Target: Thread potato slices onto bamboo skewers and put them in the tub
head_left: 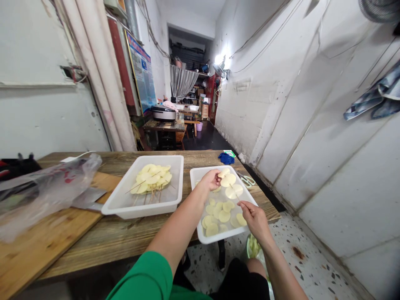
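Note:
My right hand point(254, 217) pinches the bare end of a thin wooden skewer point(239, 198). Several round, pale yellow slices, apparently potato point(233, 191), are threaded along it. At the far end of the skewer, the closed fingers of my left hand point(211, 180) hold a potato slice point(223, 172). Both hands are over the right white tray point(204, 240), where loose potato slices point(224, 216) lie in the bottom. In the left white tray point(114, 208), a heap of skewered slices point(153, 177) rests with its sticks pointing outward.
A wooden board point(62, 227) lies at the left with a cleaver point(87, 200) and a clear plastic bag point(46, 191). Green-handled scissors point(247, 180) and a blue cloth point(226, 158) lie beyond the right tray. A bin point(252, 246) stands below the table's edge.

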`<state>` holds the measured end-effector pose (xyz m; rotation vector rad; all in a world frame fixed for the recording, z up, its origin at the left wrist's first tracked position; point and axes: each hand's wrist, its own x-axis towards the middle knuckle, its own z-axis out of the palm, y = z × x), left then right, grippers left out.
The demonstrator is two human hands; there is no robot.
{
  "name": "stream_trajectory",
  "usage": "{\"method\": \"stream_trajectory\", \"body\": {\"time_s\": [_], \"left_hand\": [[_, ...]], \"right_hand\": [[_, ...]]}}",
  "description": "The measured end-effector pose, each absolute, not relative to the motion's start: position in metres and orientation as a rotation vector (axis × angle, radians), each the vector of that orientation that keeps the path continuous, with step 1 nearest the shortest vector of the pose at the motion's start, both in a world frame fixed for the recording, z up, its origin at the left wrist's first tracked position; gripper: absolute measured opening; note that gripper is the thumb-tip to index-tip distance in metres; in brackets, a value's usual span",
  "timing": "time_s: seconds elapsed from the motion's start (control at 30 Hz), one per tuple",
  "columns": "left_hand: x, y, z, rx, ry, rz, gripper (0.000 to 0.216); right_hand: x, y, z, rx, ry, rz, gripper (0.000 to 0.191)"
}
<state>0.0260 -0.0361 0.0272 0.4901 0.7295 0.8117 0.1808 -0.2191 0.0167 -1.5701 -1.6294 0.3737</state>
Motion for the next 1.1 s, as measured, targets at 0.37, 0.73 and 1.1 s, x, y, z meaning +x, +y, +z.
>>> {"method": "stream_trajectory", "body": {"time_s": [0.37,0.73,1.1], "left_hand": [[0.039,-0.051,0.035,0.507,0.584,0.997,0.015],[0.042,-0.056,0.032,0.650,0.450,0.951,0.012],[0.044,-0.064,0.036,0.599,0.363,0.750,0.038]], "right_hand": [[0.178,-0.213,0.019,-1.666,-1.619,0.342,0.044],[0.178,-0.213,0.015,-1.678,-1.606,0.300,0.040],[0.161,-0.191,0.020,-1.512,-1.430,0.432,0.038]]}}
